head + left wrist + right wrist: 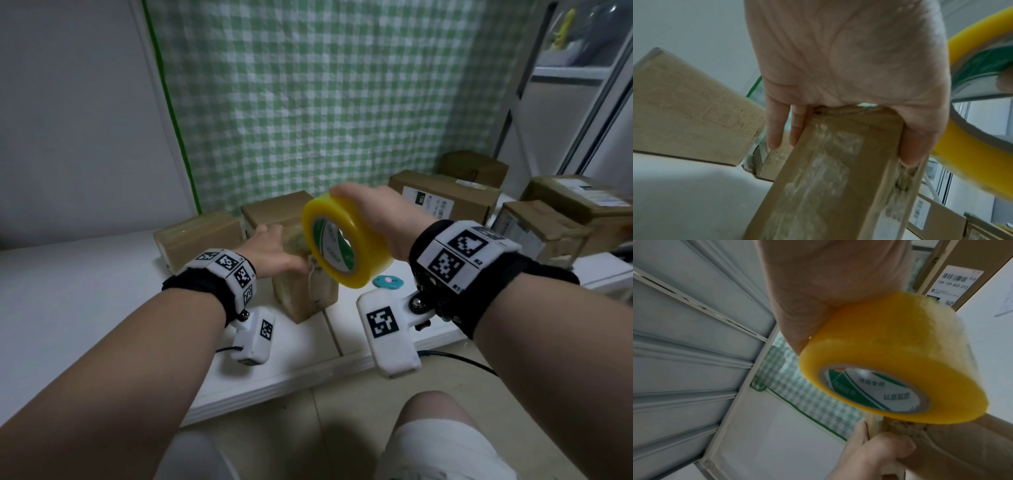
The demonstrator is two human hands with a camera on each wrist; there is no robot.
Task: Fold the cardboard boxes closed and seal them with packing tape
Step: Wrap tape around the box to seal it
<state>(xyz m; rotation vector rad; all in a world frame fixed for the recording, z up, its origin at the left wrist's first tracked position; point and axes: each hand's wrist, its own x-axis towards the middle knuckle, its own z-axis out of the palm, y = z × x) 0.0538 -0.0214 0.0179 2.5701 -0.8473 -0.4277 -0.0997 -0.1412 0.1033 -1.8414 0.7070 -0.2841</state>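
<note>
A small brown cardboard box [305,294] stands upright on the white table [85,308], with old tape on its sides. My left hand [274,253] grips its top end; in the left wrist view the thumb and fingers [914,146] clasp the box [828,178] on both sides. My right hand [370,212] holds a yellow roll of packing tape [346,240] from above, just over and to the right of the box. In the right wrist view the tape roll [900,356] fills the middle, with the left hand [879,449] on the box [953,449] beneath it.
Several other taped cardboard boxes stand along the back: two [198,236] behind the left hand, more [445,198] to the right near a metal frame. A small blue object [387,281] lies on the table by the box. A green checked cloth [325,102] hangs behind.
</note>
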